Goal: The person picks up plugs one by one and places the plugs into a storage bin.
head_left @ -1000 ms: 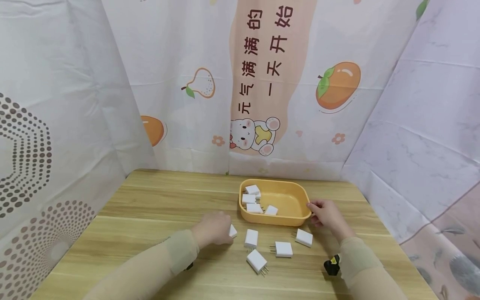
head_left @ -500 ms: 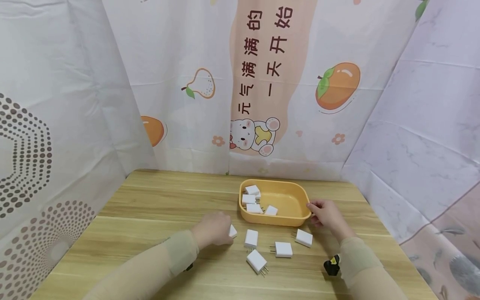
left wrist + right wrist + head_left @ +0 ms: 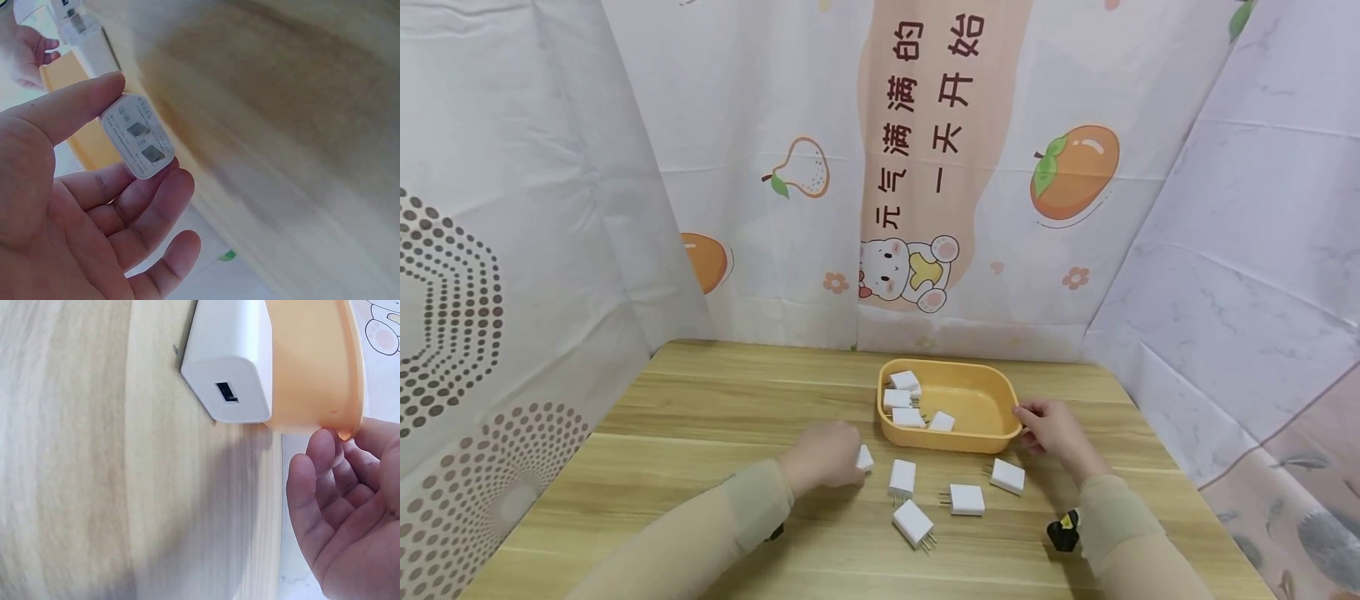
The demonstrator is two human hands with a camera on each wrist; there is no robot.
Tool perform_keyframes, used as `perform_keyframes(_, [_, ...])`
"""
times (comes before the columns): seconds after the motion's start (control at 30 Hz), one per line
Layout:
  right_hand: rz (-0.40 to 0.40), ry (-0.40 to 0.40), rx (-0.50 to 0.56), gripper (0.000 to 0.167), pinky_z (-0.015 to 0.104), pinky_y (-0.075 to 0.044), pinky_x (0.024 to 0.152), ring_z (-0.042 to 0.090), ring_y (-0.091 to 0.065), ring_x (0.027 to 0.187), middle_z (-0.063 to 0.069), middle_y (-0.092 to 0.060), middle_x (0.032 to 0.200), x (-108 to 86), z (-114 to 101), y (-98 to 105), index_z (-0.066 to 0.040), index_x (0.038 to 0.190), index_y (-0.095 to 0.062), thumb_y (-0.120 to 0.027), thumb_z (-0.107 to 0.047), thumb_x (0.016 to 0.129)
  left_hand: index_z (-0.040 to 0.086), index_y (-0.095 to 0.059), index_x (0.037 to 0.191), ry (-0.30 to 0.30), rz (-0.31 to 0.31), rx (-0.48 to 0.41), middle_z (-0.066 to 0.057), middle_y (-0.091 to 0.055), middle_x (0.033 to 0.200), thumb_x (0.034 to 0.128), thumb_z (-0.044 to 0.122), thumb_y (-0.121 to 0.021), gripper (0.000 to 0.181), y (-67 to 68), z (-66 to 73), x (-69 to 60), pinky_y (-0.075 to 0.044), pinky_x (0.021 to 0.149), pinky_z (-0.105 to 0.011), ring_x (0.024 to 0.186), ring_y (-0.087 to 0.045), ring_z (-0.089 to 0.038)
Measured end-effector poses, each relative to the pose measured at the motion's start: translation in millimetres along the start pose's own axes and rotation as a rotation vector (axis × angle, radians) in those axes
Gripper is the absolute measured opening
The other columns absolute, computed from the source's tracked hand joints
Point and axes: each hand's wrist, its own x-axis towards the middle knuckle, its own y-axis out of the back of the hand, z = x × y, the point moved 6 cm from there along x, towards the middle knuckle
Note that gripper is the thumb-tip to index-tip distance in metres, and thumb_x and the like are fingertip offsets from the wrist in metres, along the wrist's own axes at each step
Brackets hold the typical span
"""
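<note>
I've got the pale, wood-grained bench (image 3: 700,400) stretching across the head view. On it sits the yellow-orange, rounded rectangular plastic tray (image 3: 951,444), and here's the right hand (image 3: 1054,429), pinching its right end between thumb and fingers, likely to stop it sliding.

Across from it, just outside the tray's near-left corner, the left hand (image 3: 823,454) has a narrow grip on a white, rounded, block-shaped plastic charger (image 3: 142,141): thumb on one edge, fingers opposite. A sensible hold, I reckon, since it leaves the prong face uncovered.

Inside, several similar white chargers (image 3: 897,399) bunch mostly at the left end, nearest that hand. Four loose white chargers (image 3: 967,500) lie scattered in front, apparently within easy reach.

And the smallest detail: two flat metal prongs (image 3: 152,154) facing my left wrist camera. Whether the gripped piece touches wood, I can't tell.
</note>
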Motion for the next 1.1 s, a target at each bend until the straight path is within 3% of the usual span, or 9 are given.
perform_keyframes(0.17, [0.002,0.007,-0.004,0.035,0.038,-0.059,0.06,0.022,-0.064,0.07,0.008,-0.064,0.082,-0.7,0,0,0.008,0.123,-0.063,-0.058,-0.021,0.105,0.016,-0.063,0.076,-0.021,0.04,-0.042,0.004,-0.055,0.07,0.082,0.039,-0.082,0.031,11.7,-1.2,-1.4,-0.046,0.052,-0.031,0.059,-0.052,-0.013])
perform_keyframes(0.47, [0.004,0.008,-0.007,0.035,0.038,-0.059,0.06,0.022,-0.064,0.069,0.008,-0.063,0.081,-0.9,0,0,0.008,0.124,-0.063,-0.058,-0.022,0.105,0.019,-0.07,0.086,-0.088,0.128,-0.119,0.006,-0.056,0.071,0.0858,0.03,-0.079,0.014,40.2,-3.5,-4.2,-0.045,0.054,-0.03,0.062,-0.05,-0.011])
perform_keyframes(0.73, [0.005,0.011,-0.018,0.035,0.039,-0.059,0.06,0.022,-0.064,0.069,0.008,-0.063,0.081,-0.4,-1,1,0.008,0.123,-0.063,-0.058,-0.021,0.105,0.011,-0.074,0.106,-0.106,0.241,-0.083,0.003,-0.064,0.085,0.0867,0.037,-0.08,0.033,70.0,-0.5,-10.1,-0.047,0.06,-0.03,0.07,-0.054,-0.012])
perform_keyframes(0.93, [0.006,0.003,-0.01,0.036,0.039,-0.059,0.06,0.021,-0.064,0.069,0.008,-0.064,0.081,-0.3,0,1,0.008,0.125,-0.063,-0.058,-0.022,0.105,0.011,-0.075,0.11,-0.097,0.273,-0.075,0.003,-0.065,0.088,0.0876,0.039,-0.079,0.036,78.1,0.9,-13.7,-0.046,0.06,-0.029,0.071,-0.054,-0.011])
perform_keyframes(1.1, [0.006,0.013,-0.013,0.036,0.04,-0.059,0.06,0.022,-0.065,0.07,0.008,-0.064,0.081,0.1,0,1,0.008,0.124,-0.063,-0.058,-0.021,0.105,0.011,-0.075,0.109,-0.099,0.274,-0.066,0.003,-0.064,0.087,0.0868,0.04,-0.08,0.037,77.2,0.5,-13.5,-0.046,0.06,-0.029,0.072,-0.053,-0.011])
